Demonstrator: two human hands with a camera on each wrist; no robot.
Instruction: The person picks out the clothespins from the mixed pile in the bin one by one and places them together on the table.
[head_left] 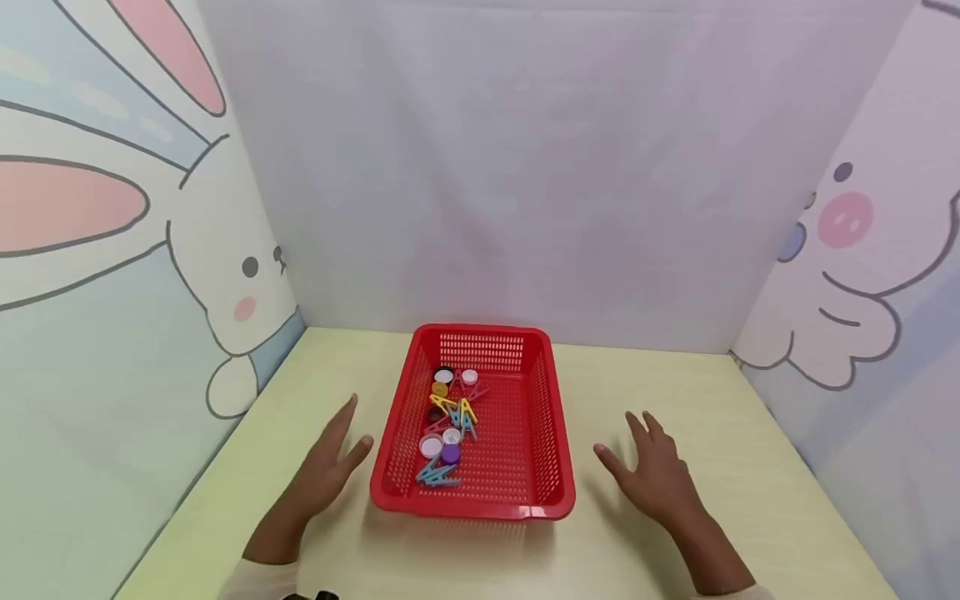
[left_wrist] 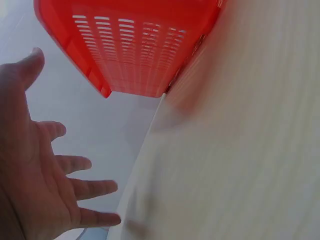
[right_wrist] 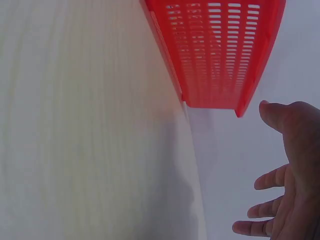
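A red slotted plastic basket [head_left: 510, 510] stands on the table in the middle of the head view. Along its left half lie several small clothespins in yellow, blue and pink, among them a yellow clothespin [head_left: 468, 411] and a blue clothespin [head_left: 439, 481]. Bottle caps are mixed in, such as a purple cap [head_left: 450, 454] and a white cap [head_left: 431, 446]. To the basket's left my left hand [head_left: 324, 468] is held with fingers spread, apart from the wall. On the opposite side my right hand [head_left: 660, 477] also has its fingers extended, holding nothing.
The pale wooden table [head_left: 757, 467] reaches back to a light grey curtain [head_left: 495, 167]. Cartoon-printed panels stand on both sides, with a rabbit [head_left: 225, 275] on the left and a pink-nosed animal [head_left: 862, 275] on the right.
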